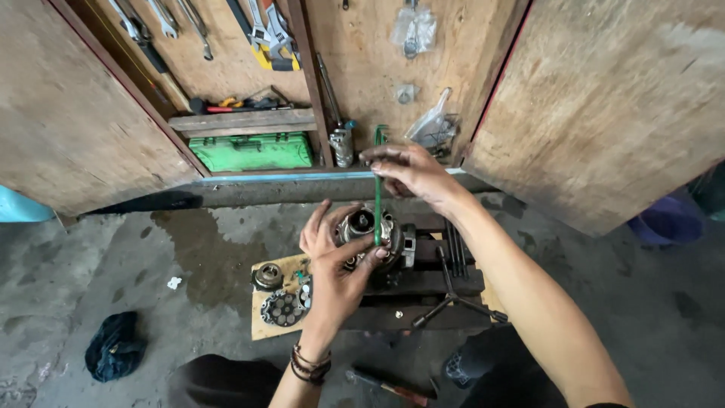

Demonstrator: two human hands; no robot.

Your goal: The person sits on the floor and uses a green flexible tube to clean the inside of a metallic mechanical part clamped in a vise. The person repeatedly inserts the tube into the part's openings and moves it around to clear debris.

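Observation:
A greasy metal engine part [371, 236] stands on dark wooden blocks [423, 283] on the floor. My left hand [332, 264] cups its near side, thumb and fingers pinching the lower end of a long green rod-shaped tool [377, 193]. My right hand [408, 172] grips the bent top of that tool, which stands nearly upright in the part.
A cardboard piece [264, 325] holds round clutch-like parts [282, 307]. A black cross wrench [453, 298] lies on the blocks. A green toolbox [253, 151] and hanging wrenches [268, 34] fill the open wooden cabinet. A dark rag [113, 346] lies left; a red-handled tool [393, 387] lies near my knees.

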